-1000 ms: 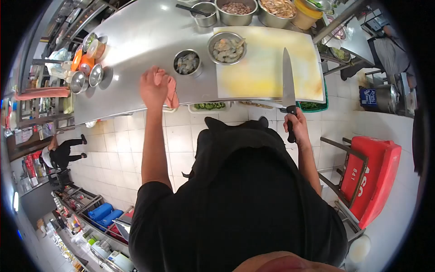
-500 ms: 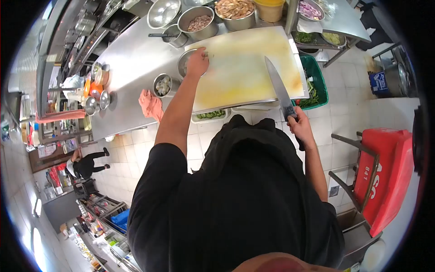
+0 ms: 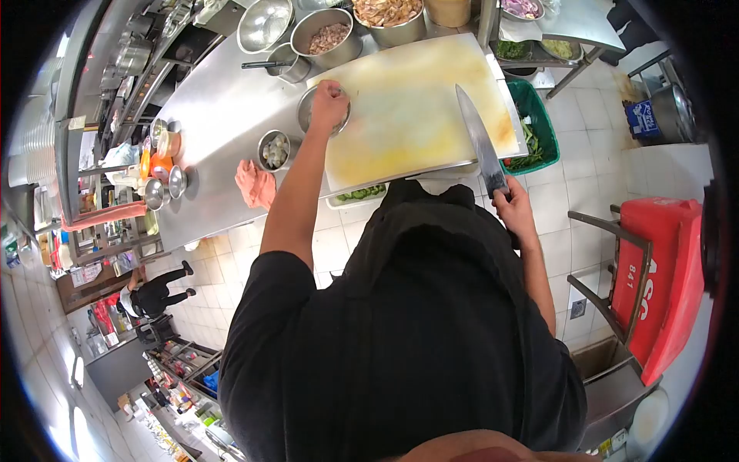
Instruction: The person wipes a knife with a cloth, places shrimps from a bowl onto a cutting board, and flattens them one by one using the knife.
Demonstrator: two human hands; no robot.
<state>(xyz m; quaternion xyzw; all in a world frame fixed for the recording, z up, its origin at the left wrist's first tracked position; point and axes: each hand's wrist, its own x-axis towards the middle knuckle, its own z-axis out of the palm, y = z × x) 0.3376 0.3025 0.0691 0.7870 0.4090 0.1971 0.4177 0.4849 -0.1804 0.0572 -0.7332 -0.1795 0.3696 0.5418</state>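
My right hand [image 3: 514, 208] is closed round the handle of a large kitchen knife [image 3: 480, 142]. The blade points away from me, over the right side of a yellow-stained white cutting board [image 3: 408, 100]. At the board's left edge, my left hand [image 3: 331, 108] is over a metal bowl [image 3: 303, 112], its fingers curled together and pointing down. Whatever they hold, if anything, is hidden. Beside that bowl stands a small metal pot [image 3: 289, 160] with pale, glossy pieces [image 3: 274, 149] inside. A crumpled pink cloth [image 3: 255, 185] lies left of the pot.
Behind the board stand a pot of chopped meat [image 3: 327, 38], a pan of sliced brown food [image 3: 389, 11] and a saucepan [image 3: 289, 65]. A green bin [image 3: 545, 123] with vegetable scraps is at the right. A red chair [image 3: 666, 277] stands behind it. Another person [image 3: 154, 294] is far left.
My left hand has drawn back slightly from the board's edge, now over the bowl with its fingers curled in. The knife stays in my right hand. The whole view has shifted a little.
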